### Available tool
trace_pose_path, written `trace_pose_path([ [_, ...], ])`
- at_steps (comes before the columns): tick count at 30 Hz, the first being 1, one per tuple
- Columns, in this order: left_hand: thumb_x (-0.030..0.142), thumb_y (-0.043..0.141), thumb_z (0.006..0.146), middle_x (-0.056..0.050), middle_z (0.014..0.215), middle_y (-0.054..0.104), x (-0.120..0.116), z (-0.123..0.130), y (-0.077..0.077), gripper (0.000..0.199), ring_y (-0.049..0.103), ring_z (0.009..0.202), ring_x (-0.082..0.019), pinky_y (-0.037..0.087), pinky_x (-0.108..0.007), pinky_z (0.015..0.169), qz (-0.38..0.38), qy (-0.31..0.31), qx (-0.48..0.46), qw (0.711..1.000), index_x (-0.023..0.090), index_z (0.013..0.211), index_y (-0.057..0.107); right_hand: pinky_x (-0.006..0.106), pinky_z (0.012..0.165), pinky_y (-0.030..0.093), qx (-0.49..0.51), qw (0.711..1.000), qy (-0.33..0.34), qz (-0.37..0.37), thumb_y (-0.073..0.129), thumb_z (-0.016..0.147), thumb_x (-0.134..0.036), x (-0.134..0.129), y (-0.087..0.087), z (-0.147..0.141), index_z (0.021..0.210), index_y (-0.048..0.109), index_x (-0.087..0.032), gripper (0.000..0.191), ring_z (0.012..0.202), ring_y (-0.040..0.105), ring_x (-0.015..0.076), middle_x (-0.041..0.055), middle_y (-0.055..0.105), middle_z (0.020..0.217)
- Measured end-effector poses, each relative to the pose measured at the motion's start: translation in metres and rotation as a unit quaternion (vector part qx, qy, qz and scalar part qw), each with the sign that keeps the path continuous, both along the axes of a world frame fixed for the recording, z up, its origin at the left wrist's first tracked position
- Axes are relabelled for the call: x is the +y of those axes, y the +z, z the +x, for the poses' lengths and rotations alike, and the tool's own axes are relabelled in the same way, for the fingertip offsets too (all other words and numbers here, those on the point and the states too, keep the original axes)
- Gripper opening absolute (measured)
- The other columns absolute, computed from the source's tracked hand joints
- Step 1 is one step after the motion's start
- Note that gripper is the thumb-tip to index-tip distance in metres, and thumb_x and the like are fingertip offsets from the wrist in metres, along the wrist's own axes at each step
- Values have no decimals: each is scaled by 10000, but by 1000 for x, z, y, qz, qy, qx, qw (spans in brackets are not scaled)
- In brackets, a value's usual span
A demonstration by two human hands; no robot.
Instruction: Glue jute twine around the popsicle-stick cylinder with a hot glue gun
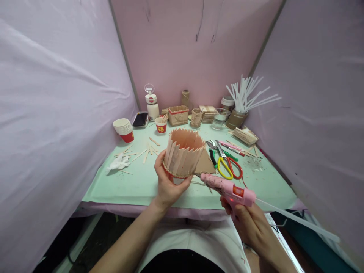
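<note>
My left hand [170,185] is closed around the base of a round container covered with thin upright wooden strips [182,157]. The strips end in jagged points at its open top, and a twisted cord [174,174] runs round the lower edge. In my right hand [244,218] is a pink hot glue gun [227,187], gripped by its handle, with a small red light showing. Its nozzle points left and meets or nearly meets the cord; contact cannot be made out. A long white glue stick [301,222] sticks out of its rear.
Scissors with yellow and red handles [226,167] and green-handled pliers [213,155] lie right of the container. Behind stand paper cups [123,129], a woven basket [178,115], a glass of water [218,120] and a pot of glue sticks [237,118]. Crumpled tissue [118,162] lies left.
</note>
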State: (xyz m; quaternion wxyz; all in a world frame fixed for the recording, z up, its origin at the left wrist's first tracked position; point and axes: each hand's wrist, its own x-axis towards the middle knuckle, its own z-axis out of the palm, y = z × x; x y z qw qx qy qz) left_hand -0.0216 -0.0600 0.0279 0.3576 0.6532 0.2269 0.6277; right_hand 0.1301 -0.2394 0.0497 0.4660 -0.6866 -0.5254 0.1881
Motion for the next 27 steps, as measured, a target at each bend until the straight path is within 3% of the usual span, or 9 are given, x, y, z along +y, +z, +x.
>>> trace_pose_path([
  [3, 221, 823, 545, -111, 1394, 294, 0, 0, 0, 1012, 351, 1322, -273, 300, -418, 1101, 2, -3, -3, 1000, 275, 1379, 253, 273, 635, 521, 8, 1000, -5, -5, 403, 904, -475, -1, -2, 1, 898, 665, -205, 377, 692, 622, 197, 60, 681, 820],
  [9, 211, 812, 558, -108, 1393, 293, -1, 0, 2, 995, 347, 1321, -262, 294, -413, 1106, 9, -6, -6, 1000, 275, 1379, 253, 261, 534, 483, -6, 1000, -1, -14, 388, 902, -490, 0, 2, 1, 792, 653, -217, 396, 536, 541, 168, 27, 620, 642],
  [18, 265, 827, 543, -107, 1398, 293, -1, 1, 0, 1002, 350, 1326, -277, 300, -422, 1106, -10, -5, -8, 1000, 274, 1368, 259, 240, 483, 436, -36, 999, -7, -21, 344, 913, -493, 2, 5, 0, 704, 592, -199, 438, 517, 499, 148, 10, 540, 585],
  [27, 254, 813, 562, -109, 1395, 292, 0, 1, 0, 983, 347, 1325, -276, 308, -415, 1098, -1, -6, -9, 1000, 274, 1371, 255, 263, 553, 488, -30, 999, -5, -15, 358, 914, -475, 2, 5, 1, 739, 627, -211, 416, 586, 563, 176, 24, 589, 625],
])
